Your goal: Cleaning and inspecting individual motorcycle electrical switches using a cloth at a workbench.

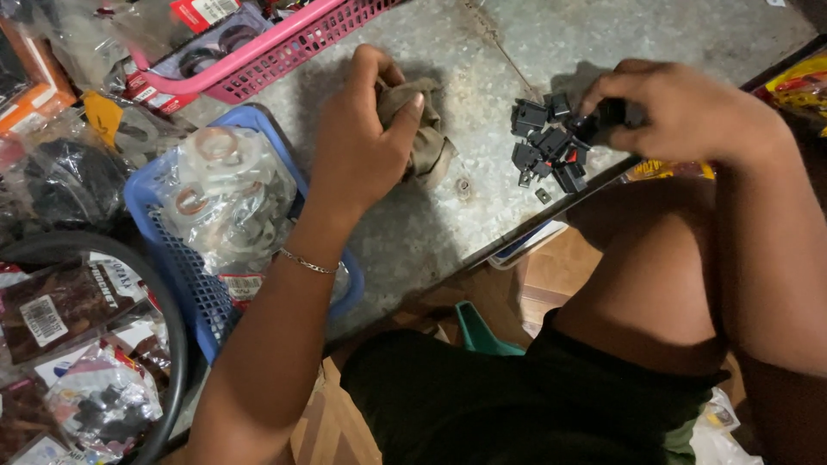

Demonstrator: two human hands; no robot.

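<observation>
Left hand [362,138] closed on crumpled drab rag [426,129], mid metal counter [482,52], beside blue basket [172,250]. Heap of small black plastic parts [547,146] near front edge. Right hand [680,108] pinching one part at heap; better to lift singly, away from edge

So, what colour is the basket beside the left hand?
Blue basket, seen in the head view.
</observation>
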